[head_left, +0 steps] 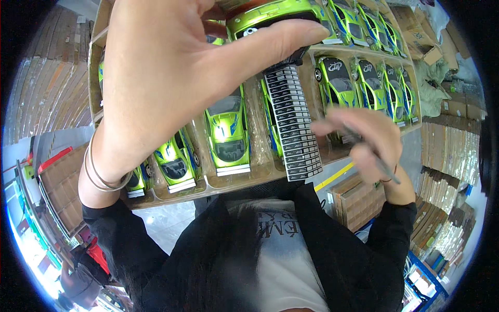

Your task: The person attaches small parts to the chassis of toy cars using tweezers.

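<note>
My left hand [171,73] is closed on a shiny green toy car [280,11], its thumb lying along the car's side; the other fingers are mostly hidden. Below the car hangs a strip of small black-and-white labels [296,125]; how its top end is held cannot be made out. My right hand [377,140], slightly blurred, grips a thin dark pointed tool [379,162], perhaps tweezers. Its fingertips are close to the strip's right edge. Under both hands lies a compartmented tray [208,188] with several more green toy cars [227,130] with blue markings.
Stacks of flattened cardboard [49,99] stand at the left, and more cardboard stacks [449,151] at the right. An open carton [423,44] is at the far right. Brown cartons [358,200] sit below the tray. Another person [83,283] is at the lower left.
</note>
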`<action>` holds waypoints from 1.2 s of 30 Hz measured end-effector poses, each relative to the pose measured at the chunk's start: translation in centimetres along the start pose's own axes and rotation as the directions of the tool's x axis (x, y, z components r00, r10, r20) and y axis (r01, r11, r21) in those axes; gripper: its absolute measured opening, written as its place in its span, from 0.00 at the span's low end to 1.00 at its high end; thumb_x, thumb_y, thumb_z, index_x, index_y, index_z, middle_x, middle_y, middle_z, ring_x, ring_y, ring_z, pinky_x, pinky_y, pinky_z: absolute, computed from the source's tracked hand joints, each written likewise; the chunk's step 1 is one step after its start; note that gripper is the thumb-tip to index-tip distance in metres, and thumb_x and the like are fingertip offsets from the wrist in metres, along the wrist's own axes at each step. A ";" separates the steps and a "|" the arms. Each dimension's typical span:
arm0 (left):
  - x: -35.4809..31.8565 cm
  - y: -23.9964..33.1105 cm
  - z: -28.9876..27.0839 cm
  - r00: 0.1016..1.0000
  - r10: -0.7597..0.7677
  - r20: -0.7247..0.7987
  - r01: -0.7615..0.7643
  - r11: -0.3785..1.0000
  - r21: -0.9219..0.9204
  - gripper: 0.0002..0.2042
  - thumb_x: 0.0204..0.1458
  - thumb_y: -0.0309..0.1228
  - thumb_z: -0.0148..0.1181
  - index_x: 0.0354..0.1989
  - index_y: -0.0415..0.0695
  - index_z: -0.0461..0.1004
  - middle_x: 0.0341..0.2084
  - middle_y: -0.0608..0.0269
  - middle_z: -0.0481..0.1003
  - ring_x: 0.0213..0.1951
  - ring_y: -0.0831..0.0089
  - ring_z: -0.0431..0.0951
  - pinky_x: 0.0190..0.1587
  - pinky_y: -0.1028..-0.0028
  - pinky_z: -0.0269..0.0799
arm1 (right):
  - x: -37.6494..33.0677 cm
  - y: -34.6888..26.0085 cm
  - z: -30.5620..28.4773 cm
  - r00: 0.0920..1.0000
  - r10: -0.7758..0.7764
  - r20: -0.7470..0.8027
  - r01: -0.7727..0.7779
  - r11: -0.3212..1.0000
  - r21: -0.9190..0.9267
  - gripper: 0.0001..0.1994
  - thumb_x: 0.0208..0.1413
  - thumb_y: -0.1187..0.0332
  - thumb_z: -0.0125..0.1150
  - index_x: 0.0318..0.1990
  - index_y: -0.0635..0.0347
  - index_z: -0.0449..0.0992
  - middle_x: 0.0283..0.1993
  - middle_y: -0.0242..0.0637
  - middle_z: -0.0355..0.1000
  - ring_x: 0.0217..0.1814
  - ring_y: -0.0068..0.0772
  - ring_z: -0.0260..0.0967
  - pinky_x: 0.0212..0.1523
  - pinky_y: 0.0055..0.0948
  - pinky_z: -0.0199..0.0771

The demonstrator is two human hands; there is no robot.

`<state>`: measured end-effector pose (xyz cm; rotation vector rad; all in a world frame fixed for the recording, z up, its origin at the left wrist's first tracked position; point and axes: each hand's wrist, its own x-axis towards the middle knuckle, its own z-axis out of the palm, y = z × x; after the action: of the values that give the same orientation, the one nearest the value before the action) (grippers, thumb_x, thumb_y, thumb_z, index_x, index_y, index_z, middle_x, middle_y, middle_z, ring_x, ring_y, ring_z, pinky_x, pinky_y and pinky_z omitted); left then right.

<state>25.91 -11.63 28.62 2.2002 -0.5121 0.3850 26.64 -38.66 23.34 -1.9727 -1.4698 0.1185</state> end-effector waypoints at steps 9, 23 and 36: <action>0.1 0.3 0.4 0.997 0.007 0.070 -0.009 0.999 0.031 0.08 0.52 0.26 0.63 0.37 0.34 0.78 0.30 0.54 0.80 0.29 0.72 0.81 0.31 0.75 0.76 | 3.6 2.2 1.2 0.694 0.720 -0.021 -0.504 0.506 0.700 0.18 0.67 0.59 0.52 0.40 0.68 0.79 0.26 0.40 0.77 0.24 0.21 0.72 0.26 0.18 0.69; -1.0 -0.5 0.7 0.998 0.068 0.010 -0.068 0.997 -0.030 0.13 0.52 0.24 0.66 0.46 0.34 0.76 0.36 0.57 0.80 0.35 0.76 0.80 0.39 0.78 0.75 | 3.9 2.8 1.3 0.698 0.715 0.050 -0.534 0.472 0.701 0.18 0.69 0.59 0.48 0.40 0.67 0.77 0.26 0.41 0.77 0.25 0.23 0.73 0.27 0.19 0.70; -1.8 -0.4 0.9 0.999 0.048 -0.001 -0.047 0.996 0.077 0.20 0.49 0.23 0.71 0.51 0.35 0.74 0.40 0.58 0.80 0.42 0.77 0.80 0.44 0.77 0.77 | 2.6 1.1 -1.2 0.927 0.176 -0.330 0.036 0.837 0.546 0.19 0.71 0.57 0.41 0.38 0.62 0.74 0.23 0.37 0.75 0.23 0.25 0.69 0.41 0.38 0.71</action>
<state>24.65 -11.66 27.05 2.2641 -0.5570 0.4401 29.01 -37.09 24.39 -1.4775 -0.9752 0.1679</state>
